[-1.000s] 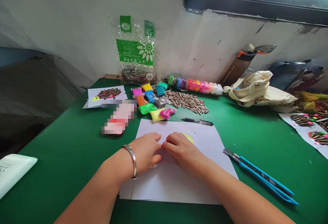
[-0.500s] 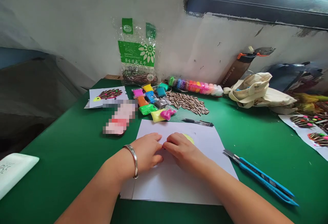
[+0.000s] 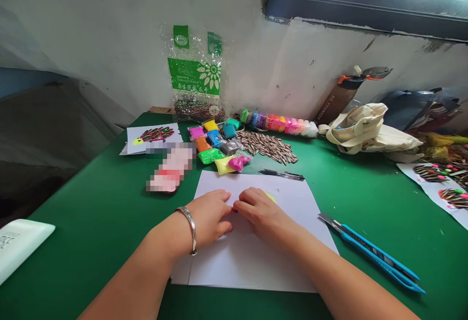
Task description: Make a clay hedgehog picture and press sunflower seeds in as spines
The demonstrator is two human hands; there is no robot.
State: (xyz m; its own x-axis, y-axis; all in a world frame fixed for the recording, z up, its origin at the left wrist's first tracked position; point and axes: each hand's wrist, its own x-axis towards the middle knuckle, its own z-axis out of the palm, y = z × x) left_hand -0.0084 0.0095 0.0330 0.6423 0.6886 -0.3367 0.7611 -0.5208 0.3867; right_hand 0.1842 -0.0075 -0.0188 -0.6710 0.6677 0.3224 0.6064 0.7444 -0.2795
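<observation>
Both hands rest on a white sheet of paper [image 3: 285,242] on the green table [image 3: 109,212]. My left hand [image 3: 210,215], with a silver bangle on the wrist, is curled, its fingertips meeting those of my right hand [image 3: 258,212]. The right hand is also curled and covers most of a flat yellow-green clay patch [image 3: 271,196] on the paper. A tiny pink-red bit shows where the fingertips meet; I cannot make out what it is.
Small clay packets [image 3: 219,147], a pile of sunflower seeds [image 3: 268,147], a seed bag [image 3: 195,83] and a clay tube [image 3: 278,122] lie behind the paper. A pen [image 3: 281,174], blue utility knife [image 3: 373,251], cloth bag [image 3: 365,130], bottle [image 3: 341,93], hedgehog pictures [image 3: 151,136] and white box [image 3: 18,247] surround it.
The right hand has shifted slightly over the yellow-green patch, hiding more of it. The left hand has barely moved.
</observation>
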